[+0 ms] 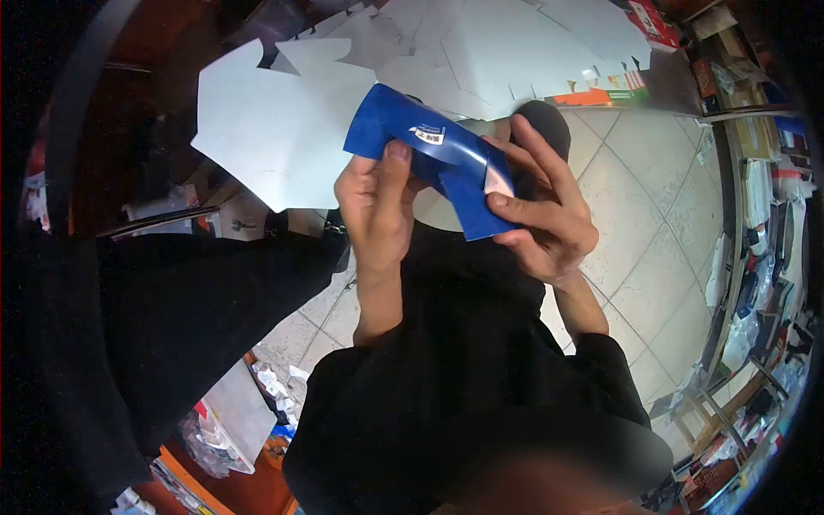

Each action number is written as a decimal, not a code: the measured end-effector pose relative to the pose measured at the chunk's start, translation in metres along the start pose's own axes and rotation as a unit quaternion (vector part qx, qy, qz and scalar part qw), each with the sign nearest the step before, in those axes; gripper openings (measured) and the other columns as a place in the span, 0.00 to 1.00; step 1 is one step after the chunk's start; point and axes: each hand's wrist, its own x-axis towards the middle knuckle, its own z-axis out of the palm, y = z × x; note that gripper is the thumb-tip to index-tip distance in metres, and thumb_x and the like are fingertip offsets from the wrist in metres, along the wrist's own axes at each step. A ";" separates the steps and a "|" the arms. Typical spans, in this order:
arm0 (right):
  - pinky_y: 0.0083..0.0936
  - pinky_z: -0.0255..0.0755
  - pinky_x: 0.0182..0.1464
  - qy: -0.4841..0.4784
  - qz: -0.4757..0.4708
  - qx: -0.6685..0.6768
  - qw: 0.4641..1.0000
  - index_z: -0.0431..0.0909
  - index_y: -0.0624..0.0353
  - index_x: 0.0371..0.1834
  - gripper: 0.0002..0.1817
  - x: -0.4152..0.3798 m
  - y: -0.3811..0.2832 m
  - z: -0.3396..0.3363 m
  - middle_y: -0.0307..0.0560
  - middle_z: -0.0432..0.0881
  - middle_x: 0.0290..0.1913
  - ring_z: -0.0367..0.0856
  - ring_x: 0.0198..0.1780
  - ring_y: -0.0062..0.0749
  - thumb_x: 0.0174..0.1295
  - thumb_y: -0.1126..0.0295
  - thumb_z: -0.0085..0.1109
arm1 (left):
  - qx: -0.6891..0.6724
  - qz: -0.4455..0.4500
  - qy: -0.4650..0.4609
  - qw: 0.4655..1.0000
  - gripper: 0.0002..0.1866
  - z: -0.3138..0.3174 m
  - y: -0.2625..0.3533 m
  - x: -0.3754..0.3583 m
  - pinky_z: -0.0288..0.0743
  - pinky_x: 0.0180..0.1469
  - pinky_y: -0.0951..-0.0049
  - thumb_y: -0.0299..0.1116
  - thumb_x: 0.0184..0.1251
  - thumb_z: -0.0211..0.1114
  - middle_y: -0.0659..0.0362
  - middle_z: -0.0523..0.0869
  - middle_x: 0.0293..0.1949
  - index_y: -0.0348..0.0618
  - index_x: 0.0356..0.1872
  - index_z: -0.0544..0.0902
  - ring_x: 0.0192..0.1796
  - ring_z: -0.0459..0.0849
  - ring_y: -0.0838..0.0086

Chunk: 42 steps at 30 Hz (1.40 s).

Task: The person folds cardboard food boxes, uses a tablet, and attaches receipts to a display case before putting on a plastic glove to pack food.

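Both hands hold a glossy blue printed card [429, 142] with a small white label and lettering on its face. The card is curved and folded, and a flap hangs down at its right end. My left hand [375, 202] grips the left part, thumb on the printed face and the other fingers mostly hidden behind. At the right end, my right hand [549, 206] has its thumb against the folded flap, with the index finger raised along the upper edge. A paler patch shows at the fold beside the right thumb.
A large white die-cut sheet [266, 129] lies to the left beyond my hands. More white sheets [498, 47] overlap at the top. Tiled floor [652, 206] shows at right, beside crowded shelves [755, 215]. Black fabric [189, 318] fills much of the left side.
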 end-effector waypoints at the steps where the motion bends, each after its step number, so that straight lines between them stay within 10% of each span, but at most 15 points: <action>1: 0.46 0.73 0.59 -0.023 -0.018 -0.012 0.999 0.86 0.62 0.40 0.18 0.000 0.001 -0.002 0.73 0.67 0.65 0.74 0.61 0.60 0.46 0.66 0.74 | -0.001 -0.002 0.000 1.000 0.16 -0.001 0.003 -0.001 0.83 0.44 0.73 0.34 0.73 0.58 0.55 0.84 0.42 0.29 0.51 0.77 0.42 0.84 0.75; 16: 0.34 0.71 0.53 0.073 0.030 -0.249 0.965 0.84 0.56 0.28 0.14 -0.010 0.009 0.035 0.58 0.78 0.55 0.76 0.54 0.49 0.35 0.76 0.76 | -0.071 -0.131 -0.063 0.987 0.15 -0.016 -0.010 -0.006 0.76 0.55 0.69 0.30 0.73 0.57 0.50 0.83 0.49 0.29 0.52 0.78 0.50 0.83 0.71; 20: 0.29 0.68 0.50 0.053 0.078 -0.248 0.964 0.79 0.56 0.37 0.21 -0.007 0.000 0.026 0.52 0.74 0.52 0.74 0.52 0.43 0.37 0.75 0.77 | 0.079 -0.094 -0.149 0.981 0.16 -0.015 -0.013 -0.010 0.73 0.56 0.73 0.27 0.72 0.56 0.52 0.83 0.50 0.27 0.56 0.75 0.51 0.81 0.73; 23: 0.27 0.65 0.50 0.032 0.164 0.020 0.986 0.74 0.57 0.51 0.25 -0.003 0.003 0.010 0.47 0.70 0.48 0.69 0.48 0.33 0.48 0.71 0.73 | 0.066 -0.140 -0.035 0.987 0.19 -0.010 -0.007 -0.009 0.71 0.52 0.77 0.20 0.64 0.49 0.56 0.83 0.46 0.28 0.56 0.75 0.48 0.79 0.77; 30: 0.28 0.64 0.55 -0.055 0.167 -0.246 0.953 0.77 0.52 0.58 0.20 0.027 0.019 0.003 0.47 0.65 0.47 0.65 0.51 0.33 0.62 0.68 0.62 | 0.316 0.013 -0.070 0.946 0.15 -0.030 -0.004 -0.005 0.69 0.34 0.80 0.25 0.56 0.43 0.58 0.82 0.30 0.29 0.37 0.78 0.30 0.73 0.82; 34: 0.22 0.65 0.48 0.084 0.283 0.004 0.955 0.76 0.63 0.43 0.11 0.021 0.023 0.006 0.44 0.67 0.41 0.68 0.43 0.29 0.61 0.72 0.63 | 0.218 -0.048 -0.024 0.974 0.19 -0.012 0.008 0.001 0.66 0.27 0.78 0.20 0.53 0.43 0.57 0.80 0.23 0.35 0.49 0.68 0.23 0.74 0.82; 38: 0.21 0.65 0.43 0.145 0.156 -0.042 0.976 0.73 0.64 0.38 0.10 0.017 0.023 0.020 0.43 0.69 0.38 0.68 0.39 0.28 0.57 0.78 0.65 | 0.537 -0.117 -0.127 0.826 0.21 -0.024 0.003 0.016 0.71 0.33 0.76 0.21 0.56 0.44 0.52 0.78 0.25 0.37 0.54 0.63 0.24 0.78 0.75; 42: 0.28 0.68 0.42 0.075 0.160 -0.164 0.970 0.75 0.64 0.37 0.10 0.018 0.030 0.022 0.49 0.73 0.34 0.75 0.37 0.38 0.53 0.79 0.65 | 0.356 -0.061 -0.176 0.916 0.19 -0.033 -0.007 0.013 0.72 0.33 0.77 0.22 0.56 0.44 0.52 0.77 0.33 0.37 0.52 0.63 0.26 0.78 0.75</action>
